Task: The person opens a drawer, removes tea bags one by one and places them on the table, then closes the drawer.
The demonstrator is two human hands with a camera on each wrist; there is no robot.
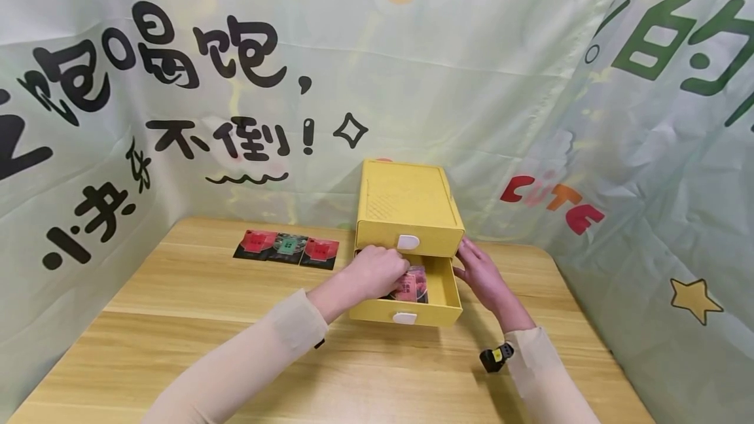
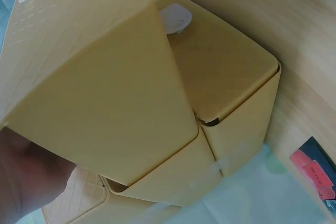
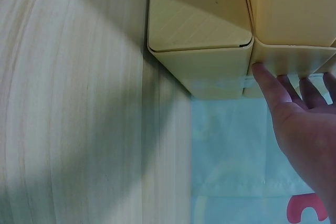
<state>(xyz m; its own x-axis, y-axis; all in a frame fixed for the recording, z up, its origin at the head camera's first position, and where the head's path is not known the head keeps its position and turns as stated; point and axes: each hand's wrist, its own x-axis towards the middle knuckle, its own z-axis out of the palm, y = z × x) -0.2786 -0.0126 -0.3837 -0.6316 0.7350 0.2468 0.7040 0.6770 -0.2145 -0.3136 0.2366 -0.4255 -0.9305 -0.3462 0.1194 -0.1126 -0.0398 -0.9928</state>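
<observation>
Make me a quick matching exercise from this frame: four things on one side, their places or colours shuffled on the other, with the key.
1. Left hand
2. Right hand
3. Green-and-black packet
4. Top drawer handle

A. White
B. Between two red-and-black packets
C. Reaching into the open drawer
D. Against the right side of the yellow cabinet

Pairs: 1-C, 2-D, 3-B, 4-A

My left arm [image 1: 247,352], sleeved in a pale fabric, extends forward and slants inward, the left hand [image 1: 379,271] bent downward with its back uppermost and its fingertips hidden in the head view. My right arm [image 1: 548,371] angles in from the opposite side — sleeve ending short of the bare right wrist [image 1: 514,316] — while the right hand [image 1: 484,273] reaches forward, fingers [image 3: 273,88] extended and spread apart.
</observation>
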